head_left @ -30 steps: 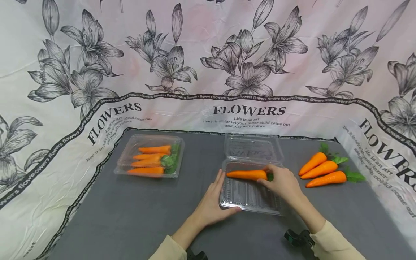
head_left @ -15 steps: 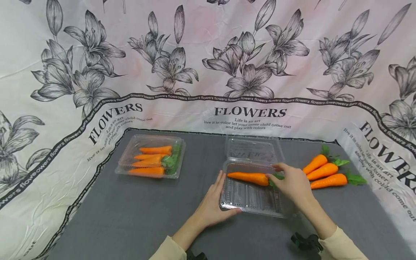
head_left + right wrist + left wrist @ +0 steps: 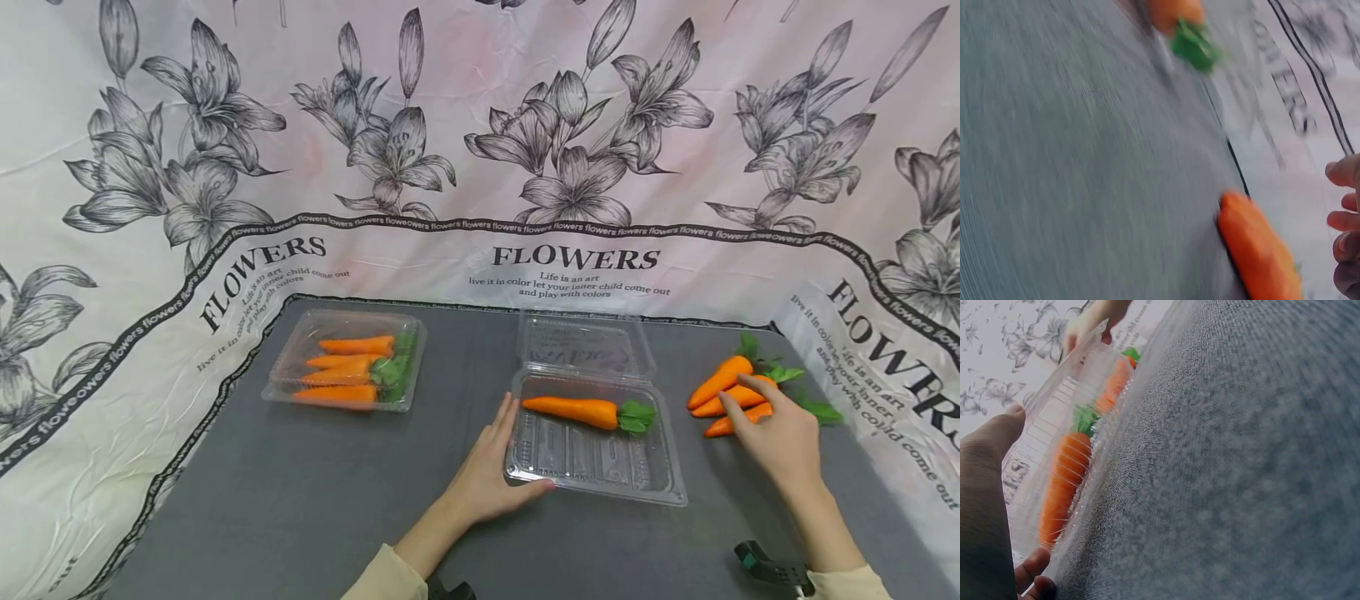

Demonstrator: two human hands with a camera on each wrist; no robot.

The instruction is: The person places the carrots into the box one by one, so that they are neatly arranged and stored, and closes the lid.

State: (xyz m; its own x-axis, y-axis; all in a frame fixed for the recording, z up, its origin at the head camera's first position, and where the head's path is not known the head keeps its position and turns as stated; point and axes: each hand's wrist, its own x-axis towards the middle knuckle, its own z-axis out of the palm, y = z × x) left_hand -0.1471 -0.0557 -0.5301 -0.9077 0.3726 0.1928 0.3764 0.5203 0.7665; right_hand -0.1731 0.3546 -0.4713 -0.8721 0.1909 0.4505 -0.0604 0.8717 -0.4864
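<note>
An open clear plastic clamshell container lies on the grey table with its lid folded back. One carrot with green leaves lies inside, along its far side. My left hand rests against the container's left side, fingers straight along it and thumb at the front edge. To the right, my right hand hovers over several loose carrots, thumb and index finger apart with nothing between them. It partly covers the nearer carrots. In the right wrist view, a blurred carrot shows beside the right fingertips.
A closed clear container holding several carrots stands at the back left of the grey table. A white cloth printed with flowers hangs behind the table and along its sides.
My right hand has let go of the carrot in the container and moved right, over the loose carrots. The left hand has stayed at the container's left side.
</note>
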